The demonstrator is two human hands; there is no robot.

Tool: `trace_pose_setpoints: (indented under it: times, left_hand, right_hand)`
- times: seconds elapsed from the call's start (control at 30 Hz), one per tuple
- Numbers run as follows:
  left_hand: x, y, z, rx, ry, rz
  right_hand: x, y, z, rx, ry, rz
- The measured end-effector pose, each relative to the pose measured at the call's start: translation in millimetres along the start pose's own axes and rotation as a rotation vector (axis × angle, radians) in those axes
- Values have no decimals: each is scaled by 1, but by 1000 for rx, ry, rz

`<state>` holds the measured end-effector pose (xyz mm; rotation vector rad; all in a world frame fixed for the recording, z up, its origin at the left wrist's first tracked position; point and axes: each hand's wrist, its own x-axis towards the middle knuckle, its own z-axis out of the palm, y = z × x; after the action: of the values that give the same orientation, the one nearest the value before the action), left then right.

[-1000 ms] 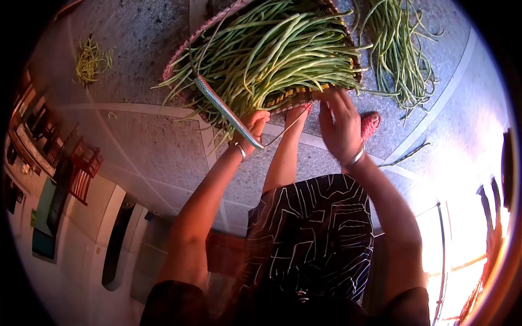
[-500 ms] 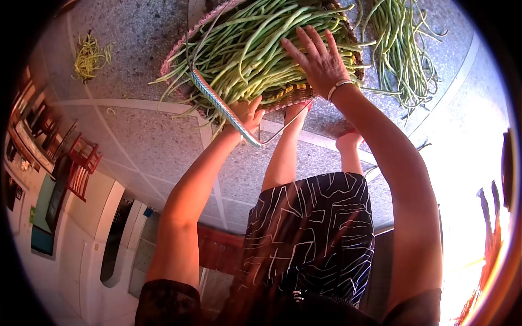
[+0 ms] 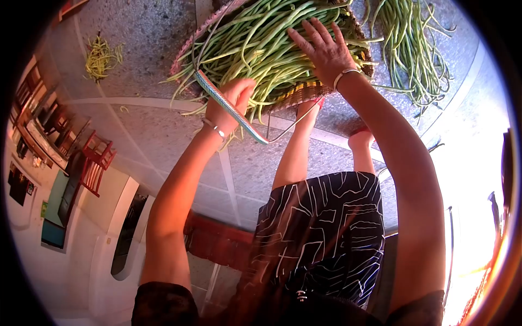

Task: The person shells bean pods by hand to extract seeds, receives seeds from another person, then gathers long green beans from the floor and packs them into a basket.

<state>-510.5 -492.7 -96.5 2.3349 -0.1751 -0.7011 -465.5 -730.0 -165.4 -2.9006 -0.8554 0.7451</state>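
Long green beans fill a woven basket with a pink-edged rim. My right hand lies on top of them, fingers spread, a bracelet at the wrist. Over the near left part of the basket slants its handle, wrapped in a striped woven sleeve. Just under that handle, at the beans' near edge, is my left hand with its fingers curled in. Whatever may be inside those fingers is hidden.
On the speckled tile floor a second heap of long beans lies right of the basket. A small yellowish pile of scraps is at the left. Red wooden chairs stand farther left; my feet are near the basket.
My left hand has drawn back and left from the beans, and its fingers have gone from stretched to curled. The right hand still rests on the beans. The whole view has shifted slightly.
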Motion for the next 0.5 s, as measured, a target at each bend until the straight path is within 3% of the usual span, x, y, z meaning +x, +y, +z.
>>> trace_pose_setpoints:
  times: [0.17, 0.4, 0.5]
  left_hand:
    - [36, 1, 19, 142, 186, -148]
    - [43, -5, 26, 334, 234, -22]
    - [44, -2, 23, 119, 316, 48]
  right_hand:
    - [2, 1, 6, 16, 33, 15]
    - [-2, 0, -1, 137, 90, 20]
    - [-10, 3, -17, 183, 98, 27]
